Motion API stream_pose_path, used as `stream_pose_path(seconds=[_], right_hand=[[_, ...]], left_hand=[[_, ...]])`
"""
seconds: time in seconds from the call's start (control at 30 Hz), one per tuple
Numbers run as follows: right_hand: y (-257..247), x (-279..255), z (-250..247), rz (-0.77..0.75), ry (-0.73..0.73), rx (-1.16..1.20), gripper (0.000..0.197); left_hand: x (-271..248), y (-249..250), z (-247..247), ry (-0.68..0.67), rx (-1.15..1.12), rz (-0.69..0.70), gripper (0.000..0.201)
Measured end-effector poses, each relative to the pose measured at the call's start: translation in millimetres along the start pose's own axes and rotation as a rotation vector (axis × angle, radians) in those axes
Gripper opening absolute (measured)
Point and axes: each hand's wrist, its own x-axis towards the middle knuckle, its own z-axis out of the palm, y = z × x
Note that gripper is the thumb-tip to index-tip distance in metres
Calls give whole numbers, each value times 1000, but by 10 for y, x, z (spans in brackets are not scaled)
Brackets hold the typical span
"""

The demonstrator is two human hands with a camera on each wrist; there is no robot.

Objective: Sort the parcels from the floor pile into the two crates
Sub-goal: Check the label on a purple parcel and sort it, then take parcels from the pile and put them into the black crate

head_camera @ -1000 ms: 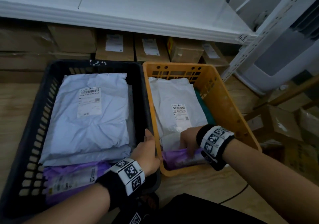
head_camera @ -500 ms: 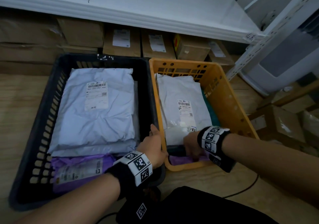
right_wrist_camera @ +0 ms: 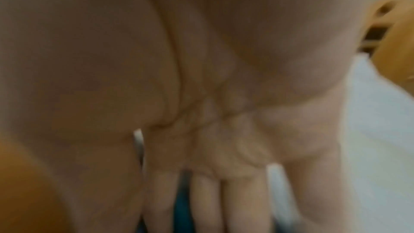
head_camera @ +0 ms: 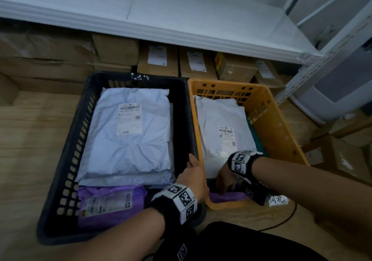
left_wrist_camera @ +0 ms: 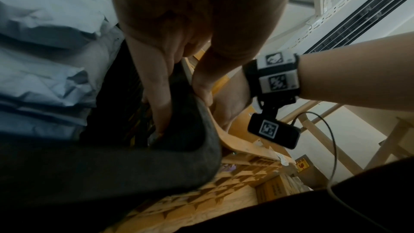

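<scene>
A black crate [head_camera: 66, 160] on the left holds pale blue parcels [head_camera: 130, 146] and a purple parcel [head_camera: 108, 204]. Beside it, the orange crate [head_camera: 281, 132] holds a white parcel [head_camera: 217, 119] and, at its near end, a purple parcel [head_camera: 227, 197]. My left hand [head_camera: 193, 176] grips the black crate's right rim [left_wrist_camera: 134, 166], fingers inside and thumb on the orange crate's side. My right hand [head_camera: 225, 182] reaches down into the orange crate's near end. Its fingers [right_wrist_camera: 212, 192] are straight, pressing on the parcels there. What lies under them is hidden.
Cardboard boxes [head_camera: 157, 59] line the back under a white shelf [head_camera: 161, 9]. More boxes [head_camera: 342, 160] sit on the floor at the right, past a white rack upright [head_camera: 322, 63]. A black cable [head_camera: 281, 220] runs across the wooden floor [head_camera: 30, 140] near my knee.
My right hand has pushed deeper into the near end of the orange crate, and the purple parcel there sits lower. My left hand stays on the black crate's rim.
</scene>
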Motion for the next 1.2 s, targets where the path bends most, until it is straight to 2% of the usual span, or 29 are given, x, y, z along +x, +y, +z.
stream_pose_path(seconds=[0.07,0.13,0.23,0.33,0.4,0.5,0.67,0.83,0.9,1.0,1.07,1.2], right_hand=[[-116,-192,-83,2,-31,56,36],[-245,-492,-305,-31,8,97,33],[-482,-1033,-654,-125,279,84,25],[-831,-1440,-850,-195,592,75,25],[-1162,-1606,-893,-287,697,165,27],[-1737,-1748,-867,-432,736,284,27],[-2826,-1859,-765,-579,700,107,25],[-4045,-2057,-753,-694,696,-157,21],[-4529,-2123,-726,-767,695,-184,20],[-5159,-2097,-602,-845,639,-173,20],[-5527,-1992,-493,-881,582,-183,20],[-6296,-1627,-300,-907,435,-201,23]], left_hand=[[-21,24,-19,-3,6,-4,98],[-34,34,-35,-17,-2,-8,92],[-81,-65,-188,-47,-36,13,72],[-290,-343,-494,28,-65,135,62],[-493,-614,-778,115,-94,158,57],[-889,-1101,-1353,185,-112,140,45],[-1913,-2102,-2431,450,-291,-1,24],[-3240,-3055,-3350,679,-409,-188,18],[-3809,-3407,-3588,779,-424,-255,19],[-4588,-3901,-3670,901,-491,-362,18],[-4920,-4257,-3560,956,-547,-451,13],[-5024,-5125,-2960,1067,-759,-646,21]])
